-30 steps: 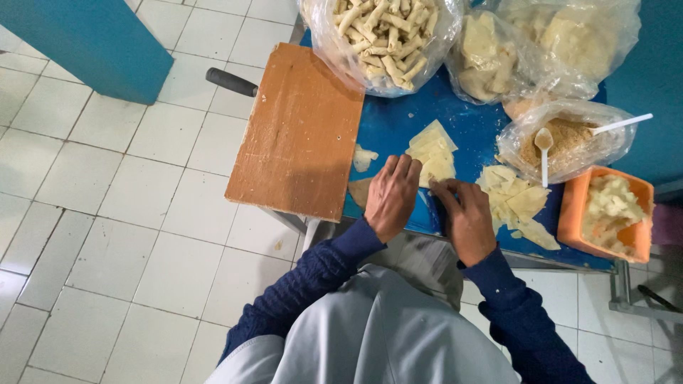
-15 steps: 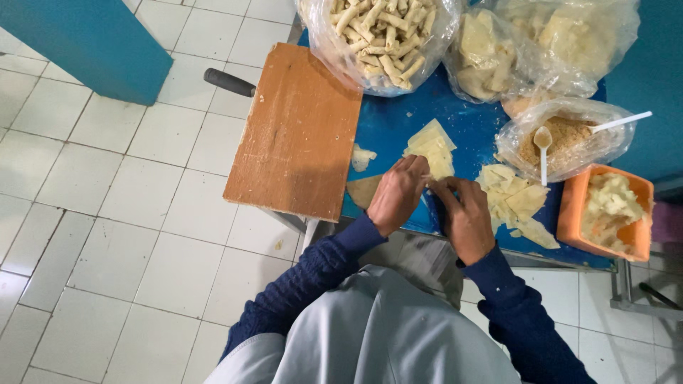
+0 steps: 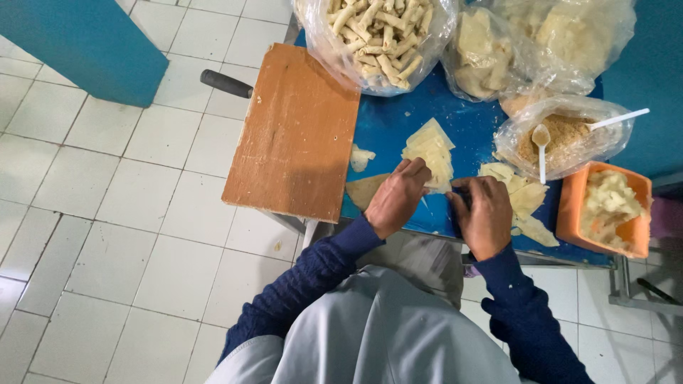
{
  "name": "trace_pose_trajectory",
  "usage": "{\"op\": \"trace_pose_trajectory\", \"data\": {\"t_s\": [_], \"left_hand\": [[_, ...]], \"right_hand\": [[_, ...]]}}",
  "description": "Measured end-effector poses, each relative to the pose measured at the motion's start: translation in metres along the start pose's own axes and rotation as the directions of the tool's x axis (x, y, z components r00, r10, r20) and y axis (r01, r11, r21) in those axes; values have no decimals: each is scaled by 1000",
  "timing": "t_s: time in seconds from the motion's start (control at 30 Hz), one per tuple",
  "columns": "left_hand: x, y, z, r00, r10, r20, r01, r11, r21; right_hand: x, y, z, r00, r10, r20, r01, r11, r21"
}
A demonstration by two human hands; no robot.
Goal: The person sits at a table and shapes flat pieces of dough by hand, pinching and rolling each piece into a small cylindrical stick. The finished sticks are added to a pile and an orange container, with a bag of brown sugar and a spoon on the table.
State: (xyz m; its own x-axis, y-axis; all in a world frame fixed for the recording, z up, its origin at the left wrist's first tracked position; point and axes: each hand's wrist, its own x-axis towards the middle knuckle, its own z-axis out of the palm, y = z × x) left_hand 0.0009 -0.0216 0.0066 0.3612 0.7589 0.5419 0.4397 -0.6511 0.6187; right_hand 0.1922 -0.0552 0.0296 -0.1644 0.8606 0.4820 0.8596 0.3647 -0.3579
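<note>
My left hand (image 3: 397,196) rests on the blue table (image 3: 388,124), its fingers pressing the near end of a stack of pale square wrapper sheets (image 3: 431,151). My right hand (image 3: 484,213) is closed around a dark thing at the table's front edge, just right of the stack; what it is cannot be made out. A loose heap of cut pale wrapper pieces (image 3: 521,200) lies to the right of that hand. A single tan sheet (image 3: 366,189) lies under my left wrist.
A brown wooden board (image 3: 295,135) overhangs the table's left side, a black handle (image 3: 225,83) beyond it. Clear bags hold rolled sticks (image 3: 375,39), pale pieces (image 3: 484,53) and brown filling with spoons (image 3: 562,139). An orange tub (image 3: 605,210) stands at the right. White floor tiles lie left.
My left hand has shifted a little forward and right onto the wrapper stack. My right hand has stayed at the table's front edge.
</note>
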Motion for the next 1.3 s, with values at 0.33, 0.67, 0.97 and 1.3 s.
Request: {"op": "trace_pose_trajectory", "data": {"t_s": [0.33, 0.67, 0.97, 1.3], "left_hand": [[0, -2, -10, 998, -39, 57, 43, 997, -64], [2, -10, -9, 998, -28, 57, 37, 986, -161], [9, -19, 7, 999, -29, -30, 29, 999, -22], [25, -31, 16, 997, -83, 6, 83, 996, -19]], "right_hand": [[2, -8, 10, 992, 124, 24, -126, 967, 220], [9, -2, 15, 970, -243, 16, 240, 965, 104], [29, 17, 25, 984, 45, 170, -92, 956, 278], [29, 3, 15, 985, -164, 51, 150, 968, 202]]}}
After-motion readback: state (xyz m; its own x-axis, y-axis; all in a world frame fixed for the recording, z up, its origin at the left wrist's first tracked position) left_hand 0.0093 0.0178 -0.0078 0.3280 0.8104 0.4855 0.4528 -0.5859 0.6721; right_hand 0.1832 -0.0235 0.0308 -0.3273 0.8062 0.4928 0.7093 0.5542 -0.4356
